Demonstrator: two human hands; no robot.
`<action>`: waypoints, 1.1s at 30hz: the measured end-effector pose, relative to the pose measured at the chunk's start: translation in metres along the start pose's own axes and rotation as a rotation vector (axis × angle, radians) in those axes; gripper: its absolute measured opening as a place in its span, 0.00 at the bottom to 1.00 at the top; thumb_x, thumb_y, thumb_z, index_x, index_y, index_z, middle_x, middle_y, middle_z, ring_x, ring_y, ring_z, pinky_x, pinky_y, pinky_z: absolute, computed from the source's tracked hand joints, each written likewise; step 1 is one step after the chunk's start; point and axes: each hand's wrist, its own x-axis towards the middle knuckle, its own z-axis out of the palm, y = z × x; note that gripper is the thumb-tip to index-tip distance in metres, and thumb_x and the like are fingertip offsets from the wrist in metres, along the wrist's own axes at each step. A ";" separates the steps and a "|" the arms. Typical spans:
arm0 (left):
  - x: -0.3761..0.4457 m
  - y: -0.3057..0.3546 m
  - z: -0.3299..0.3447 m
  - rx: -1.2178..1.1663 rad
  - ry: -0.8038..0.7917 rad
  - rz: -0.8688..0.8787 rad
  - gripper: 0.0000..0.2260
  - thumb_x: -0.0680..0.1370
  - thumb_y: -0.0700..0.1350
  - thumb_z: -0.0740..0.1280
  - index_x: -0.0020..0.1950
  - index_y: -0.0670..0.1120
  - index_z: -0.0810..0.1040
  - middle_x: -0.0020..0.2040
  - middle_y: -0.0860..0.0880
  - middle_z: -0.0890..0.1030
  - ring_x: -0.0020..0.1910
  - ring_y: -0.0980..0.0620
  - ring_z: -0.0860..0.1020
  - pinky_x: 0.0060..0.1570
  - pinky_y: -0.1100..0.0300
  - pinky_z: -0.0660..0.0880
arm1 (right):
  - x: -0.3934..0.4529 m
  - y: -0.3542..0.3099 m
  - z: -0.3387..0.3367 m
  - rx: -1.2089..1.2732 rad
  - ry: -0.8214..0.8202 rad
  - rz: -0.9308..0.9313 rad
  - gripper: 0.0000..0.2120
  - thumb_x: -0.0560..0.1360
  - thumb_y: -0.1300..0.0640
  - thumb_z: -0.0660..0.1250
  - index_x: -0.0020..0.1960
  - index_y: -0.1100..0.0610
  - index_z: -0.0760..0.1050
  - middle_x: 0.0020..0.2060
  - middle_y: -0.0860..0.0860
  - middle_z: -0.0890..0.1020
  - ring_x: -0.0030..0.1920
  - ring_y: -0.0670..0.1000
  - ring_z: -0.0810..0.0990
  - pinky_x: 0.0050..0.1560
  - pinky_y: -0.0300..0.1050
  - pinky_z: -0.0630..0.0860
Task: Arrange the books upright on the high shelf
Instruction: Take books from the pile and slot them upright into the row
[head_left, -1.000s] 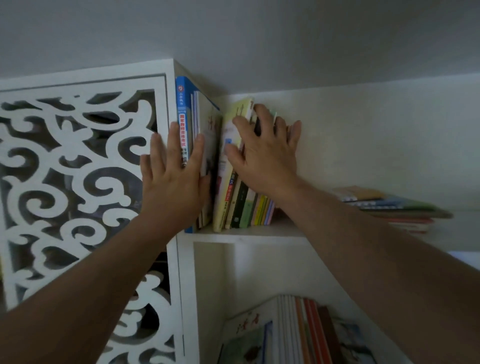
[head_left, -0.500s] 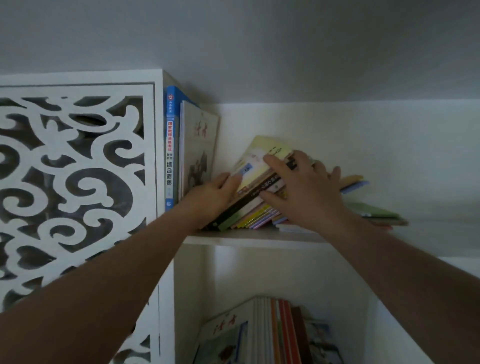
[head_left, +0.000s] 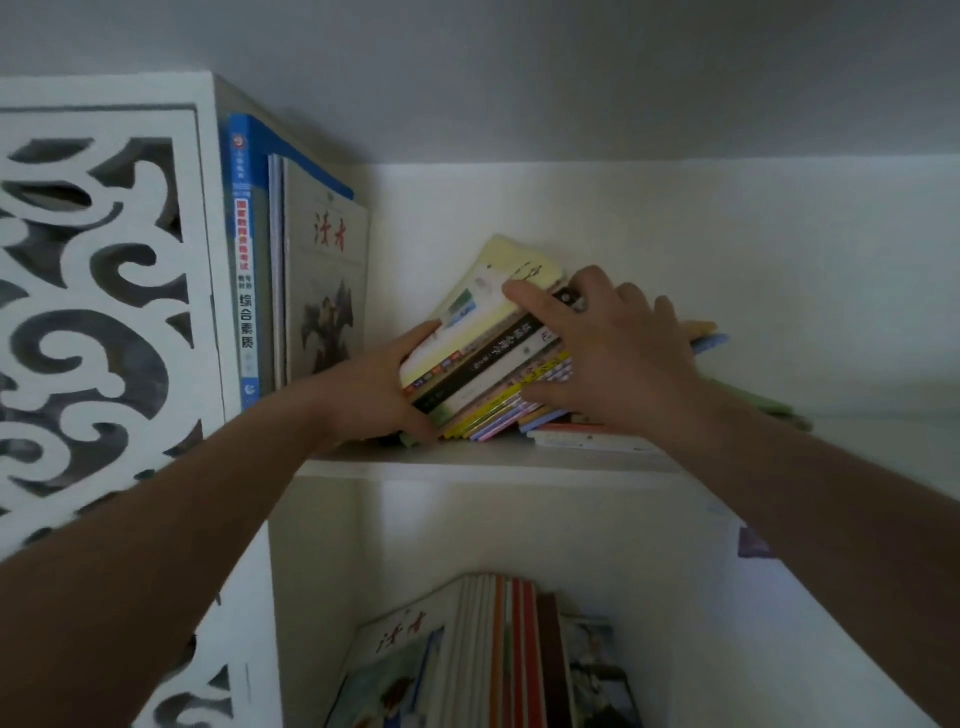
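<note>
Between the left hand (head_left: 374, 387) and the upright books (head_left: 291, 280) to its left lies a narrow gap of bare high shelf (head_left: 467, 462), wide enough for a hand to pass. The leaning bundle of books (head_left: 483, 364) fills the room between both hands. Above the right hand (head_left: 618, 358) the back wall (head_left: 675, 234) stands open up to the ceiling. Just right of and beneath that hand, a flat stack of books (head_left: 592, 439) blocks the shelf. Left of the upright books, the carved side panel (head_left: 104, 286) closes the way. Below the hands, the shelf edge bars a straight drop to the lower books (head_left: 498, 654).
</note>
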 end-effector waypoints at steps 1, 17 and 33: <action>0.005 0.003 0.005 0.018 0.017 -0.010 0.57 0.61 0.43 0.84 0.81 0.69 0.56 0.65 0.56 0.81 0.63 0.52 0.81 0.61 0.49 0.81 | -0.003 0.008 0.001 -0.010 0.013 0.004 0.50 0.68 0.22 0.68 0.79 0.28 0.41 0.69 0.55 0.66 0.59 0.63 0.74 0.61 0.68 0.74; -0.025 0.003 0.040 0.361 0.387 0.172 0.43 0.72 0.65 0.76 0.82 0.61 0.59 0.74 0.56 0.73 0.69 0.55 0.74 0.70 0.52 0.74 | -0.031 0.018 0.014 0.049 0.095 0.063 0.56 0.66 0.23 0.70 0.82 0.30 0.40 0.80 0.57 0.56 0.71 0.72 0.67 0.70 0.84 0.58; -0.033 0.023 0.036 0.166 0.465 0.163 0.29 0.85 0.59 0.58 0.85 0.59 0.53 0.79 0.51 0.67 0.74 0.51 0.69 0.72 0.55 0.69 | -0.039 0.003 0.006 0.140 0.045 0.108 0.53 0.68 0.23 0.66 0.78 0.26 0.32 0.79 0.55 0.58 0.77 0.70 0.60 0.70 0.82 0.60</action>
